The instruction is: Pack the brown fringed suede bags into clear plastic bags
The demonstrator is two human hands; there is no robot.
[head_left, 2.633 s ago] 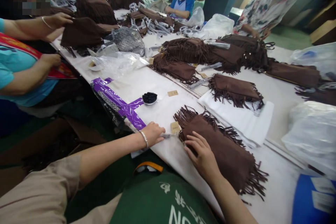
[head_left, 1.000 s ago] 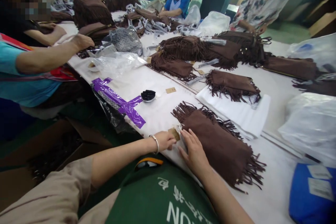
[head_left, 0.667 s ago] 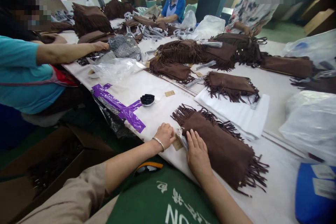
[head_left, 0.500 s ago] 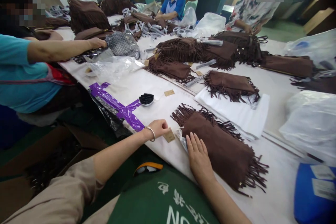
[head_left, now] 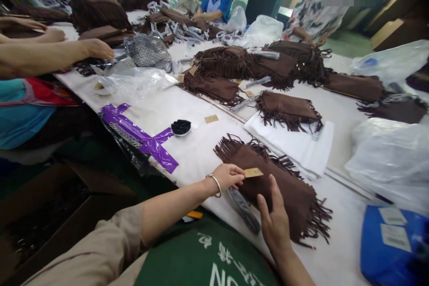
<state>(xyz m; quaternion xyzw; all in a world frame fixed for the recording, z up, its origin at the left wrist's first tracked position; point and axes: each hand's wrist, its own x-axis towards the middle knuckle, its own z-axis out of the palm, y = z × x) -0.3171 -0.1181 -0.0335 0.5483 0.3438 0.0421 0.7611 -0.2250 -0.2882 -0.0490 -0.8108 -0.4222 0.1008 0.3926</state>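
Observation:
A brown fringed bag (head_left: 284, 192) lies flat on the white table in front of me. Over its left part, my left hand (head_left: 228, 177) pinches a small tan tag (head_left: 253, 173) between thumb and fingers. To the right, my right hand (head_left: 275, 219) is raised at the bag's near edge, its thumb and fingers apart, holding nothing. A grey plastic-wrapped strap (head_left: 244, 211) lies between my hands, along the bag's near side. Another tan tag (head_left: 211, 119) lies loose beyond the bag, beside a small dish of black pieces (head_left: 181, 127).
More fringed bags (head_left: 228, 62) are piled across the table, one on folded white sheets (head_left: 301, 152). Purple tape (head_left: 140, 136) marks the left edge. Clear plastic (head_left: 389, 161) and a blue item (head_left: 390, 243) lie right. Another person's arms (head_left: 56, 56) reach in at left.
My left hand has moved right with the tag, now over the bag. My right hand has lifted off the bag and opened. The person at left has shifted, and the view has moved slightly.

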